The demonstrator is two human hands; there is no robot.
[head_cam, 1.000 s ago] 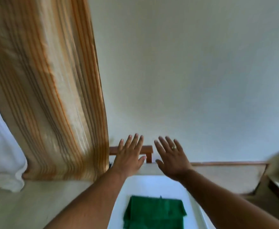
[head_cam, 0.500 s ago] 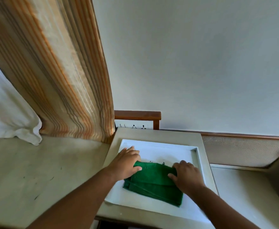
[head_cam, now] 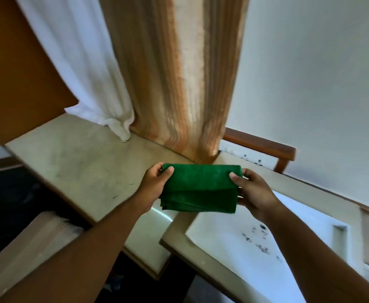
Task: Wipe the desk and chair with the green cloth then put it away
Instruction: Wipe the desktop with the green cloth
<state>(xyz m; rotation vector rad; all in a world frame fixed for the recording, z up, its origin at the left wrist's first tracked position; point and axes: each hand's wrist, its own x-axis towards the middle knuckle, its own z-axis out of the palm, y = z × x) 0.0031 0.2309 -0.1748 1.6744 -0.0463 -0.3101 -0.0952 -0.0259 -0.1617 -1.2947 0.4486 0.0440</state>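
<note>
Fingers [head_cam: 168,170] of the left hand [head_cam: 154,182] were pinched on the left end of the green cloth [head_cam: 199,189], thumb on the near face and the other fingers hidden behind it; those of the right hand [head_cam: 252,193] were pinched on the right end in the same way, thumb tip pressed on the upper right corner. Only the head view was given. The cloth was held folded in several layers, lifted clear of the table [head_cam: 96,162], at the centre of the frame. Below it, toward the lower right, a second pale surface with a white inset panel [head_cam: 255,248] was seen, marked with small dark specks. At the upper centre a striped curtain [head_cam: 179,84] hung down to the table, with a white curtain [head_cam: 87,73] to its left. A wooden rail [head_cam: 264,142] showed at the right against the wall. The chair could not be picked out with certainty.

The step in hand was judged to be readying the cloth for wiping. It would be done well if the folds were kept stacked so that a flat pad was formed, one hand was then laid on top with the palm spread, and the pad was drawn in overlapping strokes from the far edge near the curtains toward the near edge. The specked panel would likely call for firmer pressure. The curtain hems should be kept from being dragged.
</note>
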